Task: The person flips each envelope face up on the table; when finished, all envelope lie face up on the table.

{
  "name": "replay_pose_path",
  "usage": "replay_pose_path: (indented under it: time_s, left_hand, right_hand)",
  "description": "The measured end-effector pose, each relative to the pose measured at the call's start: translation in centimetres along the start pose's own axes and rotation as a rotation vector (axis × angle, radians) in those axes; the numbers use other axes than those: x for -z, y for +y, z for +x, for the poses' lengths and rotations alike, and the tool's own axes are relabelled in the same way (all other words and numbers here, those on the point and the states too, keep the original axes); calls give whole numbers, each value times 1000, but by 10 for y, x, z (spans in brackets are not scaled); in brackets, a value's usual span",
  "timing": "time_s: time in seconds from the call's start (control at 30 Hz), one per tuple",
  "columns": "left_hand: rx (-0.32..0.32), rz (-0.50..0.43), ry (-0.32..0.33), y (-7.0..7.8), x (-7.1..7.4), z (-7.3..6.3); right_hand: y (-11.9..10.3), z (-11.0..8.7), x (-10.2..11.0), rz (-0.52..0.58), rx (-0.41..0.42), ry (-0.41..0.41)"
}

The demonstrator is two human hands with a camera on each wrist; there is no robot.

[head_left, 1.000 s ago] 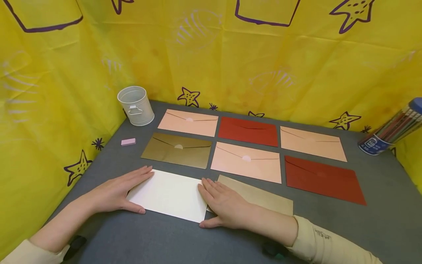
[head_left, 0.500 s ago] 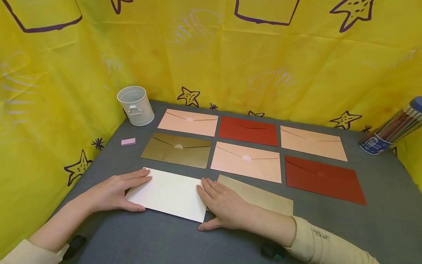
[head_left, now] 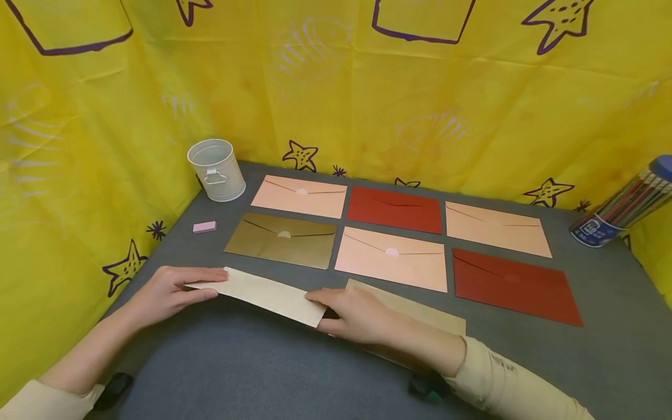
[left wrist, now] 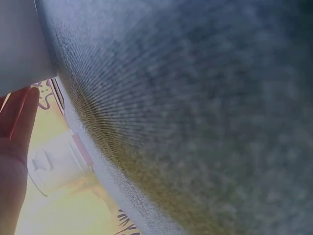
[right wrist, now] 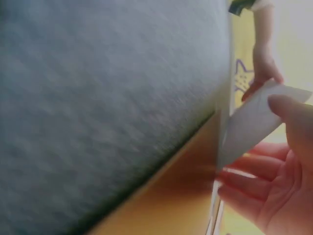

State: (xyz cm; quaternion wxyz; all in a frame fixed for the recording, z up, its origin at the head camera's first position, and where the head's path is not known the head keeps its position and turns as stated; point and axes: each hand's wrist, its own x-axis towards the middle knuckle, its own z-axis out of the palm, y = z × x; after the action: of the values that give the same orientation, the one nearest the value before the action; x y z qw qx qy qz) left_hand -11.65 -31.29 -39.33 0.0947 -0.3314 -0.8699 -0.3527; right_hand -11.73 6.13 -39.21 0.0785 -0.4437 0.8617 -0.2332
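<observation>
Both hands hold a plain white envelope (head_left: 268,294), lifted and tilted over the table's near half. My left hand (head_left: 168,294) pinches its left end between thumb and fingers. At the opposite end my right hand (head_left: 354,315) grips the corner, thumb on the near face and fingers behind, as the right wrist view shows of that hand (right wrist: 279,181) and the envelope (right wrist: 254,117). A pale gold envelope (head_left: 415,304) lies under the right forearm, partly covered by it.
Behind the hands lie two rows of sealed envelopes: gold (head_left: 280,242), pink (head_left: 391,259), red (head_left: 517,286), and others farther back. A small white metal bucket (head_left: 217,172) and a pink eraser (head_left: 205,227) stand at left; a tub of pencils (head_left: 598,230) leans at right.
The white envelope lay nearly flat under both hands before; now it is raised and tilted. Both hands have changed from spread fingers to pinching its ends.
</observation>
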Motion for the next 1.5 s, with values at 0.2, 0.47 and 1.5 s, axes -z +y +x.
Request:
replay_pose_path:
  time_s: [0.2, 0.47, 1.5]
  left_hand:
    - [25, -60, 47, -1, 4, 6]
    - [192, -79, 138, -2, 10, 6]
    - [841, -18, -171, -15, 11, 20]
  right_hand:
    - [4, 10, 3, 161, -10, 26]
    - [9, 17, 3, 255, 32, 101]
    - [25, 45, 2, 513, -289, 69]
